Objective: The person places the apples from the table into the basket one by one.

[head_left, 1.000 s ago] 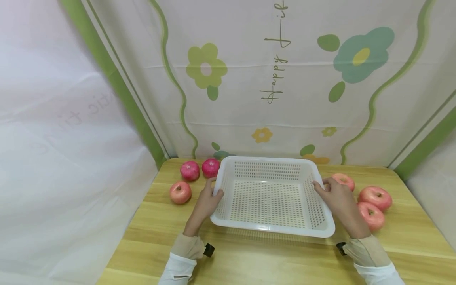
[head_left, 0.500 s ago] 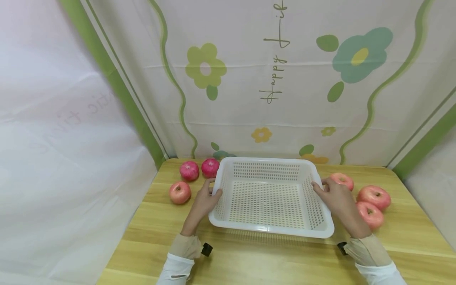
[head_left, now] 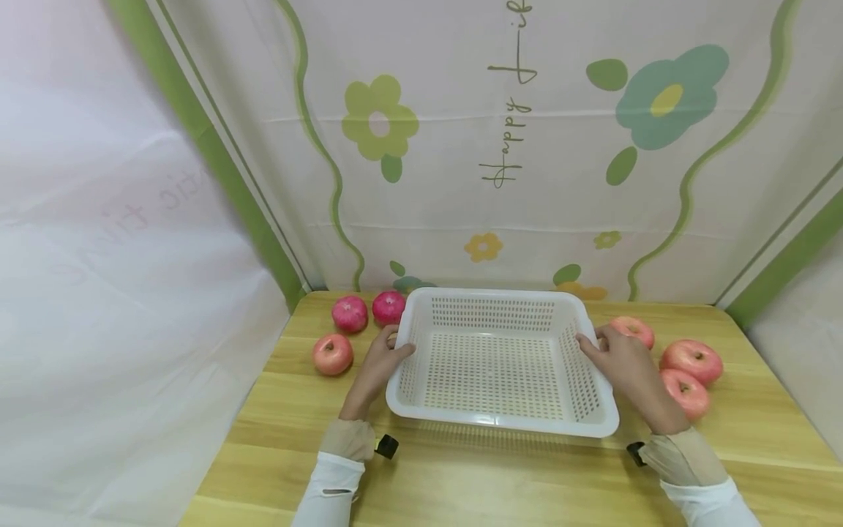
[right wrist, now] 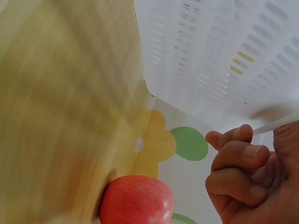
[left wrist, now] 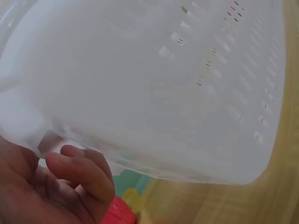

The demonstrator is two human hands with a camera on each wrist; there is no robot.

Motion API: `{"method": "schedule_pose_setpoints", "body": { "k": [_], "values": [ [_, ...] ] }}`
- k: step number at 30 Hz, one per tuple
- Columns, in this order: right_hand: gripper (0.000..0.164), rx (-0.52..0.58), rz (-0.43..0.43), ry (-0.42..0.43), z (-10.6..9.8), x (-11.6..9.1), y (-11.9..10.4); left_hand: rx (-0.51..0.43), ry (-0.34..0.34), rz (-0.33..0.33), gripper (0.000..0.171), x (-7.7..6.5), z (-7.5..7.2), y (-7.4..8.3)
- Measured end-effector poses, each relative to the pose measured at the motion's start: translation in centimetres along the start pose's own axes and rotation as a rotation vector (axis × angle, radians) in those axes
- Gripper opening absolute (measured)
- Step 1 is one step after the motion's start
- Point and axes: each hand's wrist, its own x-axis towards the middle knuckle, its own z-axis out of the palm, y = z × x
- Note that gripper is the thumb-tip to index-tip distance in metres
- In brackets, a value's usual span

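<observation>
A white perforated plastic basket (head_left: pixel 490 373) with nothing in it sits in the middle of the table, its wide opening facing up. On its left rim, my left hand (head_left: pixel 380 366) grips with the thumb over the edge and fingers curled beneath. The right rim is held the same way by my right hand (head_left: pixel 622 366). From below, the left wrist view shows the left hand's curled fingers (left wrist: pixel 84 172) under the basket's rim. In the right wrist view, the right hand's fingers (right wrist: pixel 238 177) curl under the rim beside the basket wall (right wrist: pixel 201 51).
Left of the basket lie two magenta round fruits (head_left: pixel 350 314) and a pinkish-red apple (head_left: pixel 332 354). Several more apples (head_left: pixel 691 361) sit at the right, close to the right forearm. A patterned white curtain (head_left: pixel 448 205) hangs behind the wooden table (head_left: pixel 276 439).
Both hands keep their grip on the basket, which stays in nearly the same place. The left wrist and thumb have shifted slightly.
</observation>
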Motion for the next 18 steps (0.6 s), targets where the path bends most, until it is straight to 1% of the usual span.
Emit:
{"method": "schedule_pose_setpoints", "body": {
  "k": [3, 8, 12, 16, 18],
  "values": [
    [0.058, -0.013, 0.008, -0.055, -0.3, 0.2, 0.0, -0.003, -0.006, 0.01, 0.041, 0.0, 0.0, 0.0],
    [0.064, -0.046, 0.003, -0.124, -1.0, 0.4, 0.1, 0.011, 0.005, -0.002, 0.042, 0.0, 0.0, 0.0],
    [0.065, -0.07, -0.009, -0.098, -1.4, 0.7, 0.4, 0.016, 0.002, 0.0, 0.043, -0.1, 0.0, 0.1],
    [0.058, -0.096, -0.035, -0.041, -1.9, 1.0, 0.8, -0.02, -0.029, -0.001, 0.046, -0.2, -0.1, 0.3],
    [0.056, -0.103, -0.041, -0.035, -2.3, 1.1, 1.0, -0.03, -0.051, 0.003, 0.047, -0.6, -0.1, 1.1]
  ]
}}
